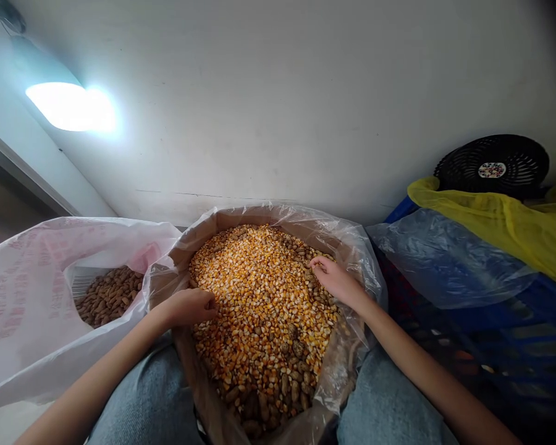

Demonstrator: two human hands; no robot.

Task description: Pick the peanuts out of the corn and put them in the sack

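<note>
Where the wide, brown-walled sack lined with clear plastic film stands: between the person's knees in faded blue denim; so full, it is probably heavy and slumping, better held by its gathered rim at both sides than by the thin, slippery film alone.
Thin white bag with pink print: just beside the sack, on the left, its mouth gaping over a heap of brown, oblong nuts; likely limp.
Loose, yellow-orange corn kernels: filling most of the sack; likely hard, smooth and quick to roll, so a cupped palm suits many and a pinch suits one.
Left hand: over the corn's left edge, fingers curled inward; whether they close on anything, I cannot tell.
Right hand: at the corn's far right, thumb and fingers drawn close together; what lies between them, if anything, is too small to tell.
Light-brown, rough-shelled peanuts: among the corn, thickest along the right side and near end; probably light and brittle, easily gripped across the middle with a gentle pinch.
</note>
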